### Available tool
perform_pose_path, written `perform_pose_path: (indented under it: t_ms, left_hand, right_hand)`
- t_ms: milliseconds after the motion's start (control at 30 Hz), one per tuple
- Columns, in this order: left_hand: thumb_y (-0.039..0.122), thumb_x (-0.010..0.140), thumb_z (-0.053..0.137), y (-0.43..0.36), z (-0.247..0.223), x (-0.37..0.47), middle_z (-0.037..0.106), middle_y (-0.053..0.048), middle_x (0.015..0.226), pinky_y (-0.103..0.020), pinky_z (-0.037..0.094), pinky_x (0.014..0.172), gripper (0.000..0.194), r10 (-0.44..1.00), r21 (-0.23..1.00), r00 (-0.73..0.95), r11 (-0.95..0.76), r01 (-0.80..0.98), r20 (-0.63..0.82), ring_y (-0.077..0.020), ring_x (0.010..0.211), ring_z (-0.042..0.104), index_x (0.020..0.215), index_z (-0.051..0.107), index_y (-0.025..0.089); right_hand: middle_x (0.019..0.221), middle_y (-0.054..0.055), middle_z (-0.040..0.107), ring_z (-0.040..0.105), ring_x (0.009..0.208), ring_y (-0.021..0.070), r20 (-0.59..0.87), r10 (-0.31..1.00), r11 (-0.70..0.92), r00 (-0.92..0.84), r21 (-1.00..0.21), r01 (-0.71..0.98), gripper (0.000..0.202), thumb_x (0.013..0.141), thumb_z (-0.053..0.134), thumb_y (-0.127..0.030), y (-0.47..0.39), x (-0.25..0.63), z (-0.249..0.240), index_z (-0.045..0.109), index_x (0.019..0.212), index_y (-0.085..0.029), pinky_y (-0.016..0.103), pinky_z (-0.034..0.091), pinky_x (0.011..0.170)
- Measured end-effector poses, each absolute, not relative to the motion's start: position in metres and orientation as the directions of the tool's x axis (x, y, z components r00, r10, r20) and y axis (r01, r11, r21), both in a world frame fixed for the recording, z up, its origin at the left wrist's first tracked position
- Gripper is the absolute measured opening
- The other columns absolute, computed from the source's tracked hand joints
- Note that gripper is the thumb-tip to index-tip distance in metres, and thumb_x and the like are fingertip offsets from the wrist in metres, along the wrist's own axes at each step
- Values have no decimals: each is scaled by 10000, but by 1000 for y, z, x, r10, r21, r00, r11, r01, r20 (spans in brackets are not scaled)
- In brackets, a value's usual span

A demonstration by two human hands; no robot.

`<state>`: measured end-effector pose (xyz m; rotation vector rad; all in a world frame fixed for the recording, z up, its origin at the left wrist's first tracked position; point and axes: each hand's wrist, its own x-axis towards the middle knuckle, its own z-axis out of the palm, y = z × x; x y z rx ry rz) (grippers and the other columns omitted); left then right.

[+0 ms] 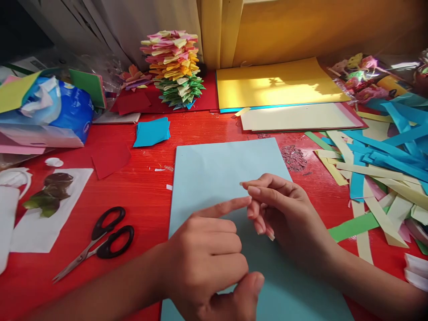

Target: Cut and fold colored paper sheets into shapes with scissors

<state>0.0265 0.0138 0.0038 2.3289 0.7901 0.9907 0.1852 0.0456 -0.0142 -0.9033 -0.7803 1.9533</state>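
Over the light blue paper, my two hands meet at the fingertips. My left hand points its index finger at the right hand's fingertips and touches them. Its other fingers are curled in, its thumb stands apart, and nothing shows in it. With thumb and index finger pinched together, my right hand is closed; anything between those tips is too small to make out. Black-handled scissors lie on the red table to the left, blades partly apart.
A layered folded-paper piece stands at the back. Behind the light blue paper lie yellow sheets and blue squares. Cut paper strips heap up at right. A blue plastic pack and dark leaves on white paper are left.
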Motion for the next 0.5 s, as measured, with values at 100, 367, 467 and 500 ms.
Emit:
perform_pose_path:
  t_ms: [100,367,467,500]
  left_hand:
    - [100,706,453,8,3,28,267,58,419,-379,459,937,335,753,759,533,-587,281,385,-94,417,231,430,299,210]
    - [183,756,441,6,4,27,244,43,411,-347,491,865,377,834,838,442,-474,270,329,-103,411,232,427,258,207]
    - [182,783,411,5,9,29,234,50,414,-356,471,904,375,849,829,405,-474,298,340,-101,419,228,439,262,205]
    - [177,791,395,4,10,30,232,53,415,-360,461,922,372,849,823,395,-480,304,350,-98,423,232,445,261,200]
  right_hand:
    - [597,-20,653,596,476,73,-266,881,-432,-391,-789,-437,59,788,657,-212,45,186,-16,667,730,-210,131,438,403]
    - [698,-10,681,643,599,89,-246,881,-420,-404,-798,-431,65,794,649,-201,44,185,-15,681,742,-222,175,527,570]
    - [761,-6,696,666,674,102,-241,884,-415,-401,-800,-434,74,786,656,-196,44,184,-16,670,716,-215,195,546,635]
    - [771,-7,699,669,687,102,-235,884,-412,-403,-800,-436,76,790,654,-194,44,184,-16,668,717,-212,197,549,649]
